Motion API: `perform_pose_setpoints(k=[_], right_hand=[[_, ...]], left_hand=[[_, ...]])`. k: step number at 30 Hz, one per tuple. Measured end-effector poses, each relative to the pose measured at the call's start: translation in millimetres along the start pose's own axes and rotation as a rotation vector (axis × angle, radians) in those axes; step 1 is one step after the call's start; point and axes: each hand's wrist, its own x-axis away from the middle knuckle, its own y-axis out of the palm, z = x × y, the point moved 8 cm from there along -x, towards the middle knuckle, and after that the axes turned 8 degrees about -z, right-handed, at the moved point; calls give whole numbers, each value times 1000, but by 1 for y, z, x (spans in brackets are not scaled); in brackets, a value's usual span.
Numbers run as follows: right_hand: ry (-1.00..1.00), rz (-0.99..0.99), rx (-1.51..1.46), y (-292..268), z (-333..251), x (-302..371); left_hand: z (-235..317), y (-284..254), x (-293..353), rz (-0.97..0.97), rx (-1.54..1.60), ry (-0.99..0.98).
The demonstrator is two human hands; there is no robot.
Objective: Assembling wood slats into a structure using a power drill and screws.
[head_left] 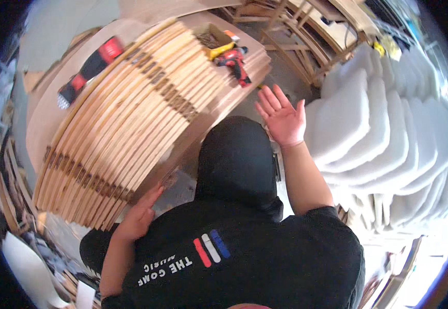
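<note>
My right hand (283, 117) is raised, palm showing and fingers stretched out, with nothing in it. It is between the wooden boards and a pile of white padding. My left hand (139, 219) has its fingers straight beside the near lower end of a row of pale wooden slats (126, 123). Whether it touches them I cannot tell. The slats are packed side by side, with two bands of dark marks across them. They lie on stacked brown boards (203, 121). Black clothing (237, 159) covers the middle of the view.
A red and black power tool (90, 72) lies left of the slats. A red cordless drill (237, 64) and a yellow box of small fasteners (212, 42) sit at the far end. White padding (378, 123) is piled at right, near wooden frames (301, 41).
</note>
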Motion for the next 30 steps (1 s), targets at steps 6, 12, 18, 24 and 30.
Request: perform_pose_setpoints(k=[6,12,18,24,30], right_hand=[[22,135,-57,-109,-21,38],[494,903,1130,-347,16,189],[787,567,1689,-331,104,221],[558,426,1816,-357,113,149],[625,368,1890,-405,106,52]], left_hand=[[-49,21,-6,-2,-62,-388],[-90,11,7,57,-389,-840],[-96,16,-1,114,-439,-693],[-122,23,-7,34,-480,-742],[-165,30,18,-3,-108,-962]])
